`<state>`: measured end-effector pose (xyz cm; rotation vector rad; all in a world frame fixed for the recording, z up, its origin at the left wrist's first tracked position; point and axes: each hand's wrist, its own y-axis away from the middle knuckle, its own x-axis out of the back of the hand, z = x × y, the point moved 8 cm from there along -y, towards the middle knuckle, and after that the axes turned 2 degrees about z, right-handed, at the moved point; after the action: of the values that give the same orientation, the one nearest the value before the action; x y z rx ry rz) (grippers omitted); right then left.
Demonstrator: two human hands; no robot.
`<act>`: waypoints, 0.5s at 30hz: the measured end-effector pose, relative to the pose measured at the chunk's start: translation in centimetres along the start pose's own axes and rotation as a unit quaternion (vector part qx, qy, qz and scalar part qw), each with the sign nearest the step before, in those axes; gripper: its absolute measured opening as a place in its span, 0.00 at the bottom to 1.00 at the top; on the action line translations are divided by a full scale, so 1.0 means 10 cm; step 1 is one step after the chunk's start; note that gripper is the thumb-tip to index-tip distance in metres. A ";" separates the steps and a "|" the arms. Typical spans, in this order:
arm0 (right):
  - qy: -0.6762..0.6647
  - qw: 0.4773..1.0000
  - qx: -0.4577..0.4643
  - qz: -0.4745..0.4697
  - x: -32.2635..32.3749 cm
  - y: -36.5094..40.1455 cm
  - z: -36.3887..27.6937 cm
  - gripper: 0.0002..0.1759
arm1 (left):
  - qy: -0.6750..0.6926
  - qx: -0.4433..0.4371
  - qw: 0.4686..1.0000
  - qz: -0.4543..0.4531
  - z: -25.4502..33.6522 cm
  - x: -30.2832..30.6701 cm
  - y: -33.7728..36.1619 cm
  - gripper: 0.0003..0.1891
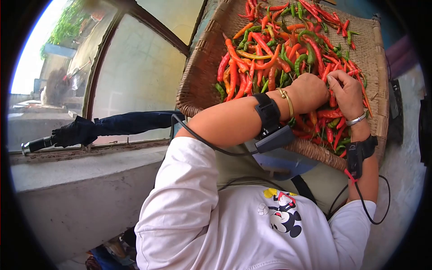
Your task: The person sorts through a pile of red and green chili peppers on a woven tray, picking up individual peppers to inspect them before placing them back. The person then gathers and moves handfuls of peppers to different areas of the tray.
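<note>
Both hands work close together over a heap of red, orange and green chili peppers in a large woven basket tray. My left hand is curled into a fist, with its back towards me. Its fingertips, and whatever they hold, are hidden behind the knuckles. Just right of it, my right hand pinches with thumb and forefinger. A red chili pepper shows at those fingertips, partly covered by the hands. More peppers lie below both wrists, near the tray's front rim.
A dark folded umbrella lies along the window sill at left. Black devices are strapped to my left forearm and right forearm, with cables hanging from them. The tray rests close to my lap.
</note>
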<state>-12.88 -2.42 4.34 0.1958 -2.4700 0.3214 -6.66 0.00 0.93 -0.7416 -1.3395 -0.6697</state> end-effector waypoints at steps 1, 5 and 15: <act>0.008 1.000 0.020 0.007 0.00 0.00 0.00 0.07 | 0.019 0.014 1.000 0.006 -0.02 0.01 0.00 0.04; 0.028 0.999 0.040 0.024 0.04 -0.01 -0.01 0.07 | 0.069 0.047 0.996 0.030 -0.12 0.07 -0.03 0.05; 0.036 0.997 0.064 -0.014 0.01 -0.01 -0.07 0.10 | 0.158 0.052 0.956 0.243 -0.28 0.54 0.07 0.07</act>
<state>-12.54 -2.30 4.89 0.2689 -2.3754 0.4677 -3.82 -1.82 6.00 -0.8022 -0.8461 -0.3027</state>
